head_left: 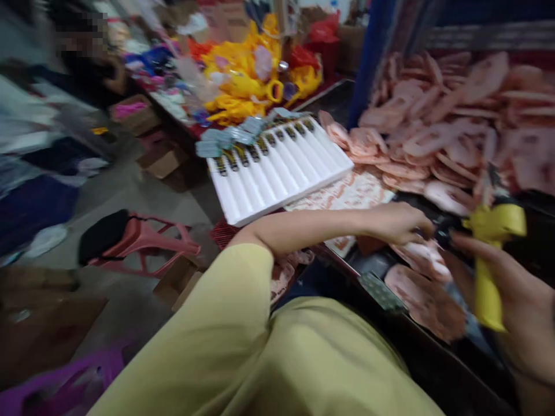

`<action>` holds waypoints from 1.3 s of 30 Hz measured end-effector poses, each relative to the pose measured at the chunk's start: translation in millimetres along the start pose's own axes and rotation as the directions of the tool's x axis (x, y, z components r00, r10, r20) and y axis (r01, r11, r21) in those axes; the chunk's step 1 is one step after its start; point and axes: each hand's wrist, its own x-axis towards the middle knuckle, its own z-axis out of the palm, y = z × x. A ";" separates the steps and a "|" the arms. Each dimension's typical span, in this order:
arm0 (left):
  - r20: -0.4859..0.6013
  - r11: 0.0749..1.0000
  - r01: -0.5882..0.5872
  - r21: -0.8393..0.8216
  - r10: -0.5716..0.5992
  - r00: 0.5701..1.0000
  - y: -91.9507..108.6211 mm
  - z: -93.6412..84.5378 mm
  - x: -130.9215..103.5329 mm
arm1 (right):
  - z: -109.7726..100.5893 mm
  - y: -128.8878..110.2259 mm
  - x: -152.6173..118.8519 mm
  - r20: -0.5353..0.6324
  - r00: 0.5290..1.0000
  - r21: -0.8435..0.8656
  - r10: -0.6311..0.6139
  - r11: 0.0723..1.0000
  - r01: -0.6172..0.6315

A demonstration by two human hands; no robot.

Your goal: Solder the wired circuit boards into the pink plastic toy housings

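My right hand [515, 289] is wrapped around a yellow pistol-shaped tool [488, 271] at the right; its exact kind is blurred. My left hand [396, 223] reaches across with bent fingers pressed together near a small dark part [442, 231], and what they pinch is hidden. Just below the fingers is a pinkish moulded plastic piece [427, 260]. Another flat pinkish-brown piece [427, 300] lies nearer to me, beside a greenish block [382, 293] at the table edge.
Pink moulded pieces [446, 127] are heaped at the back right. A white grooved foam tray [281, 173] holds several small dark-and-yellow parts along its far side. Yellow plastic parts [243, 75] pile up behind it. A red stool [143, 242] and cardboard boxes [162, 159] stand on the left floor.
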 end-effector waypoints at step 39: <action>-0.116 0.997 -0.065 0.046 0.070 0.991 -16.5 52.5 27.1 | -53.9 -63.5 -76.7 -0.123 0.982 -0.117 0.145 0.980 -0.159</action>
